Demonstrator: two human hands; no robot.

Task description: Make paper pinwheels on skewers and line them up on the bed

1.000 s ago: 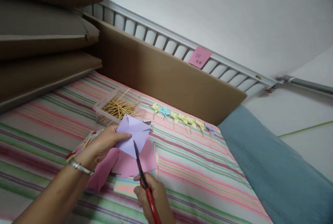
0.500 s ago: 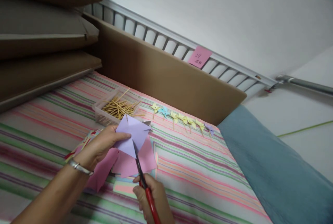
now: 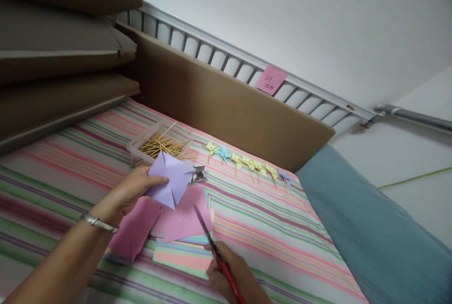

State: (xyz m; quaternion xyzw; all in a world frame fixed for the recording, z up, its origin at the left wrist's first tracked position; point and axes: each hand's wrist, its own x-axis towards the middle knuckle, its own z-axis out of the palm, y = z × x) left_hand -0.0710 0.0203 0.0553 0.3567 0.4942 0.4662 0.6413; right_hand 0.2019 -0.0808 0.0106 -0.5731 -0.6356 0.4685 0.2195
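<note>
My left hand pinches a lilac paper square with cuts in it, held above the striped cloth. My right hand is closed round red-handled scissors, low at the frame's bottom edge, with the blades pointing up-left and apart from the lilac paper. Under both lie pink paper sheets and a stack of coloured squares.
A clear box of wooden sticks stands behind the lilac paper, with a small metal clip beside it. A row of small paper pinwheels lies along a brown cardboard panel. Cushions are stacked left; a blue cloth covers the right.
The scissors have come out of the lilac paper and dropped down and to the right. My left hand has drawn the paper slightly left and turned it.
</note>
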